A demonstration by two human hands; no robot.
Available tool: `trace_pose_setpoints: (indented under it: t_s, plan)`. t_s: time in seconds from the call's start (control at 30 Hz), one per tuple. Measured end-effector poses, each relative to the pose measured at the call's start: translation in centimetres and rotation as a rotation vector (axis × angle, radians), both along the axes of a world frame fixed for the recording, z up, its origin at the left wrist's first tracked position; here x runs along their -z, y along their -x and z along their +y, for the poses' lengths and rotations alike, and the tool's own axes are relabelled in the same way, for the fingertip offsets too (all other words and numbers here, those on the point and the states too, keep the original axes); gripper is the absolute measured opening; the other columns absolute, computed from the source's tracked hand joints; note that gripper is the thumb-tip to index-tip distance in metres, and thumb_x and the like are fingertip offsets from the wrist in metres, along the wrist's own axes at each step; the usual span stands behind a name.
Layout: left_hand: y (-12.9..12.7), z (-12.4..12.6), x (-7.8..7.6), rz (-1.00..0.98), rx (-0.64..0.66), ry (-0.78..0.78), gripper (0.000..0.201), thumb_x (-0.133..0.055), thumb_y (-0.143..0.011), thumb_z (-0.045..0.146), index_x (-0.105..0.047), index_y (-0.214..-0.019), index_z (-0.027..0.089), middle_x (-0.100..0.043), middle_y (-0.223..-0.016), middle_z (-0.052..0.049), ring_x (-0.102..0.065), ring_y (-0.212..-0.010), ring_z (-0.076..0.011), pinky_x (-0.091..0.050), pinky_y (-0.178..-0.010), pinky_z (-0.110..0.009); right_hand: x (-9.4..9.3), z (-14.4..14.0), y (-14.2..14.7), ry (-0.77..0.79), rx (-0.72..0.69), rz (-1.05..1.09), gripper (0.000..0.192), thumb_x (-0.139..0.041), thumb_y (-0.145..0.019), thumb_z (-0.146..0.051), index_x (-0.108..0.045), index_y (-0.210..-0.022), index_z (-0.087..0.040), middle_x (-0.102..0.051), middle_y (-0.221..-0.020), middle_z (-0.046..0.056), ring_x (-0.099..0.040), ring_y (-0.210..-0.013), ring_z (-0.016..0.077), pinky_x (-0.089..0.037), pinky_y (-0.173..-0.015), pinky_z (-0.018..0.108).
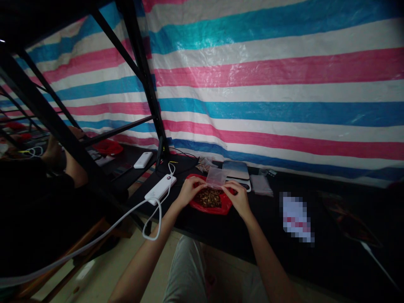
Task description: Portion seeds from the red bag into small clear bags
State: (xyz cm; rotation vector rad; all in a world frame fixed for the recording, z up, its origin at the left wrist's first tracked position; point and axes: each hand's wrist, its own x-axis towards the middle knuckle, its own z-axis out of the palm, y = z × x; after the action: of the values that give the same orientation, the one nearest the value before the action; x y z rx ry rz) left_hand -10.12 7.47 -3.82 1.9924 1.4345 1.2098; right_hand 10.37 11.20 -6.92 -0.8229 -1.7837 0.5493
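Both hands pinching a small clear plastic bag (pixel 216 176), left hand (pixel 190 190) on one edge, right hand (pixel 239 197) on the other. Directly beneath the grip, a red bag (pixel 224 207) of brownish bits, too dim to identify. Beyond the fingers, a scale (pixel 236 170), partly hidden. Left of the grip, a white power bank (pixel 160 190), cable trailing out of view

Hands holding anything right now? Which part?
Both hands hold one small clear plastic zip bag over the red bag of brown pieces: left hand at its left edge, right hand at its right edge.
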Motion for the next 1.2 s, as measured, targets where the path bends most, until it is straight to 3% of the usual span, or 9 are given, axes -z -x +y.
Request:
trace_pose_setpoints:
  t_s: [0.3, 0.67, 0.8, 0.93, 1.2]
  plan:
    - [-0.5, 0.5, 0.7, -0.027, -0.009, 0.053, 0.024, -0.053, -0.078, 0.035, -0.065, -0.073, 0.015, -0.066, -0.069, -0.002, -0.058, -0.065, -0.0133, -0.043, -0.067, -0.023, 0.1, 0.0, 0.0, -0.013, 0.021, -0.044, 0.018, -0.054, -0.077, -0.033, -0.066, -0.071, -0.021, -0.062, -0.077, 0.004, -0.058, -0.074, 0.0184, -0.045, -0.069, 0.031]
    - [-3.0, 3.7, 2.0, -0.099, 0.027, 0.023, 0.025, -0.048, -0.08, 0.033, -0.061, -0.071, 0.014, -0.062, -0.068, -0.002, -0.056, -0.066, -0.0133, -0.042, -0.066, -0.023, 1.3, 1.4, -0.9, 0.005, 0.221, -0.047, 0.021, -0.05, -0.077, -0.034, -0.063, -0.067, -0.019, -0.056, -0.069, 0.002, -0.052, -0.057, 0.0127, -0.042, -0.054, 0.024]
    - [-3.8, 4.8, 2.3, -0.116, 0.116, 0.062, 0.023, -0.048, -0.08, 0.033, -0.06, -0.076, 0.013, -0.061, -0.068, -0.001, -0.055, -0.065, -0.0125, -0.042, -0.063, -0.022, 1.7, 2.0, -1.6, 0.012, 0.288, -0.074, 0.023, -0.048, -0.078, -0.037, -0.061, -0.07, -0.02, -0.058, -0.072, 0.002, -0.052, -0.055, 0.012, -0.041, -0.051, 0.023]
    - [-4.0, 5.0, 2.9, -0.111, 0.193, 0.075, 0.024, -0.049, -0.08, 0.034, -0.06, -0.072, 0.013, -0.061, -0.066, -0.001, -0.056, -0.064, -0.0126, -0.043, -0.064, -0.022, 1.9, 2.4, -1.9, -0.004, 0.283, -0.121, 0.024, -0.047, -0.079, -0.039, -0.062, -0.071, -0.022, -0.06, -0.07, 0.002, -0.055, -0.057, 0.0139, -0.04, -0.048, 0.023]
    - [-3.3, 5.3, 4.1, -0.009, 0.098, 0.001, 0.027, -0.048, -0.081, 0.035, -0.063, -0.069, 0.016, -0.063, -0.065, -0.002, -0.056, -0.063, -0.0141, -0.041, -0.065, -0.024, 1.7, 2.3, -1.0, -0.004, 0.235, -0.195, 0.022, -0.049, -0.079, -0.037, -0.064, -0.071, -0.024, -0.061, -0.082, 0.003, -0.058, -0.062, 0.0163, -0.043, -0.05, 0.026]
